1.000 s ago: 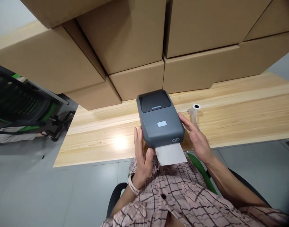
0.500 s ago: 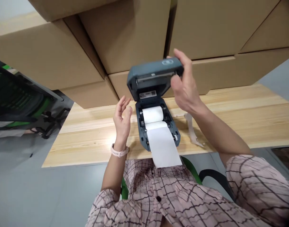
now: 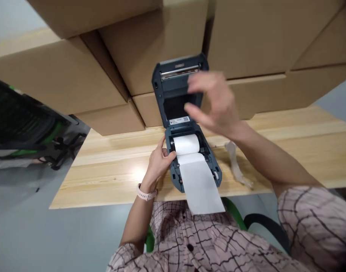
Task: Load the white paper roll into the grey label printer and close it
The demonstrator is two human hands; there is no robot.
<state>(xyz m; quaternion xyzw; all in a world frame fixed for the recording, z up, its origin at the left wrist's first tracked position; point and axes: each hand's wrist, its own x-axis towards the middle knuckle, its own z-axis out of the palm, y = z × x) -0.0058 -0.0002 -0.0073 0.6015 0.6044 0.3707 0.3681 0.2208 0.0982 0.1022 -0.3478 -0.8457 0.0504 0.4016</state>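
Note:
A dark grey label printer (image 3: 176,174) stands on the table with its lid (image 3: 177,87) raised and tilted back. In its bay sits a white paper roll (image 3: 186,144), and the paper strip (image 3: 201,185) runs out over the printer's front and past the table edge. My left hand (image 3: 159,160) grips the left side of the printer base, thumb on the rim near the roll. Before the lid's right side, my right hand (image 3: 215,102) hovers, blurred, thumb and fingers apart and nothing between them.
Large cardboard boxes (image 3: 246,41) are stacked along the back of the wooden table (image 3: 105,177). A curled white strip (image 3: 235,164) lies right of the printer, under my right forearm. An office chair (image 3: 22,121) stands on the floor at left.
The lid has swung further up and back, and my right hand has let go of it. My left hand has come from beside the printer to grip its base.

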